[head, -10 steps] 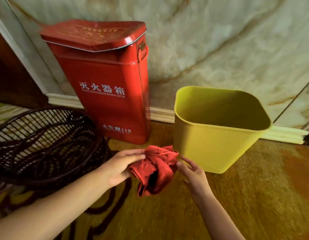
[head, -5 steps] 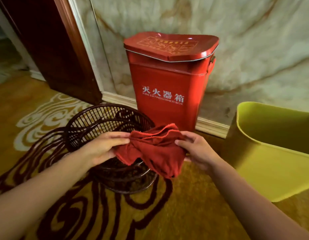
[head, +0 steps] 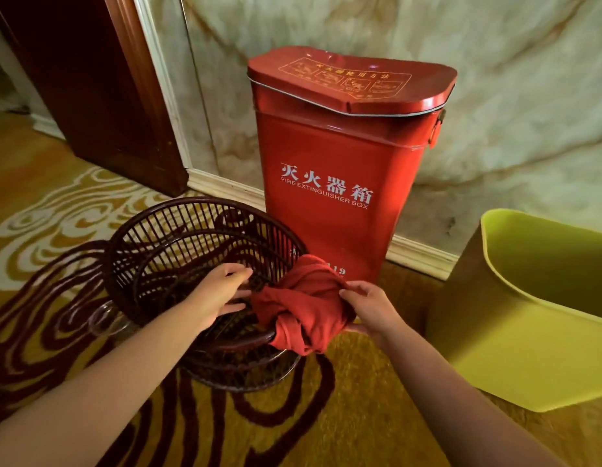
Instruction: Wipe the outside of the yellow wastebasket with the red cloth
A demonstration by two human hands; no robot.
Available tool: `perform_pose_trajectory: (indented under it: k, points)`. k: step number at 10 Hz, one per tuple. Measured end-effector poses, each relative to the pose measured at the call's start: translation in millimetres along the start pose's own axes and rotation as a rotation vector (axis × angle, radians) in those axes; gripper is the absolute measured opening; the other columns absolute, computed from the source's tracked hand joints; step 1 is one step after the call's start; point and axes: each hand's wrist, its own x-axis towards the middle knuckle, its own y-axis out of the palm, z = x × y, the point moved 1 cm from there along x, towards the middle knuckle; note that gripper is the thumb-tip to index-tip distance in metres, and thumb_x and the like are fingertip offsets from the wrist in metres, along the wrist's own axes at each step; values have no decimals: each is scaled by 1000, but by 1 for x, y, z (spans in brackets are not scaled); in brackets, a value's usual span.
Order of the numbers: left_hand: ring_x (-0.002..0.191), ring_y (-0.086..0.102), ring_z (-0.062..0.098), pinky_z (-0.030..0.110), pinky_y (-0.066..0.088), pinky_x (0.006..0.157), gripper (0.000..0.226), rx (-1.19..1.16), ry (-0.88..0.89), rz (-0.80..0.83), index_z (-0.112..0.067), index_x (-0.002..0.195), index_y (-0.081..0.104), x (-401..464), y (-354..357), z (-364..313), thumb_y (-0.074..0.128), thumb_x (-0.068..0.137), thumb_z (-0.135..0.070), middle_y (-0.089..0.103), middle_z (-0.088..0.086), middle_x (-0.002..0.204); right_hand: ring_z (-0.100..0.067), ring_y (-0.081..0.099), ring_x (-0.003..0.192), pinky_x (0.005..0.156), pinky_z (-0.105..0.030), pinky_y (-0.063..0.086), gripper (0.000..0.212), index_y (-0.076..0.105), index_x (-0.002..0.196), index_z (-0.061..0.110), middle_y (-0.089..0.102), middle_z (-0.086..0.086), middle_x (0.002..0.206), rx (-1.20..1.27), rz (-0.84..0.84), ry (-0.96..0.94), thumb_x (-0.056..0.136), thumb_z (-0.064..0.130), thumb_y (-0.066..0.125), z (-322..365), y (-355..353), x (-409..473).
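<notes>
The red cloth [head: 303,306] is bunched and draped over the near right rim of a dark wicker basket [head: 178,251]. My right hand [head: 368,306] grips the cloth's right side. My left hand [head: 218,289] hovers over the basket with fingers spread, its fingertips at the cloth's left edge; whether it holds the cloth is unclear. The yellow wastebasket [head: 528,348] stands on the carpet at the right, partly cut off by the frame edge, well apart from both hands.
A tall red fire extinguisher box [head: 340,163] stands against the marble wall behind the wicker basket. A dark wooden door frame [head: 100,89] is at the back left. Patterned yellow and maroon carpet [head: 326,426] covers the floor.
The view swung left, away from the yellow wastebasket. Both hands carried the cloth from beside the wastebasket to the wicker basket's rim, and the left hand's fingers have opened.
</notes>
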Motion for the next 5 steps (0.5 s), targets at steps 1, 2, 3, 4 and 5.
perform_pose_trajectory:
  k: [1, 2, 3, 4, 5]
  points:
    - [103, 56, 14, 33, 45, 82, 33, 214, 130, 11, -27, 116, 51, -5, 1, 2, 55, 85, -35, 58, -8, 106, -15, 52, 77, 57, -31, 52, 13, 57, 101, 18, 51, -1, 87, 19, 6, 26, 90, 17, 52, -8, 3, 2]
    - [104, 56, 9, 33, 48, 85, 33, 272, 252, 96, -33, 114, 54, -12, 6, 0, 56, 82, -40, 61, -10, 107, -18, 54, 87, 57, -31, 50, 14, 58, 101, 20, 54, -1, 94, 57, 22, 39, 90, 19, 49, -11, 6, 4]
    - [106, 57, 9, 36, 48, 91, 25, 315, 235, 195, -40, 104, 58, -18, 13, -5, 54, 80, -46, 63, -7, 111, -22, 53, 91, 66, -38, 54, 16, 58, 102, 21, 53, -3, 97, 120, 44, 80, 89, 18, 48, -12, 3, 6]
    - [103, 57, 9, 34, 45, 90, 20, 334, 198, 213, -38, 100, 60, -18, 17, -12, 47, 86, -44, 65, -10, 108, -25, 54, 87, 73, -43, 55, 15, 57, 101, 20, 55, -5, 98, 144, 80, 116, 90, 20, 48, -11, -8, 11]
    - [100, 61, 13, 35, 45, 91, 31, 262, 83, 187, -26, 114, 56, -15, 13, -24, 42, 90, -39, 66, -4, 109, -22, 58, 79, 70, -40, 52, 12, 58, 95, 22, 58, -2, 94, 156, 56, 144, 91, 21, 46, -4, -20, 15]
